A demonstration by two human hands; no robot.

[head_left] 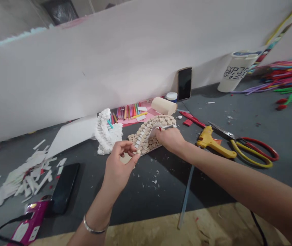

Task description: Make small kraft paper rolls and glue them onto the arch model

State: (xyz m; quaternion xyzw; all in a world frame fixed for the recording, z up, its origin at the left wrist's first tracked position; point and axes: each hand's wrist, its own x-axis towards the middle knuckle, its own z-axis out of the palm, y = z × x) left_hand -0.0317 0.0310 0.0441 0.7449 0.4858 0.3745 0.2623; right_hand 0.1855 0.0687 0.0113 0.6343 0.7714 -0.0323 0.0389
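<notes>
Right fingertips are tucked under the arch of the disc-covered model [144, 130], mid-frame – mostly hidden, so can't tell what they grip; small red spot there, maybe a nail. Pipe cleaners [289, 77] run off the right edge, pink power strip [29, 222] is cut off lower left. Left hand [117, 165]: fingers curled, thumb nearly meeting them – pinching the model's left end. Left forearm rises from bottom centre, bracelet [95, 228] at the wrist; right hand [172, 139] reaches in from lower right, back of hand up.
</notes>
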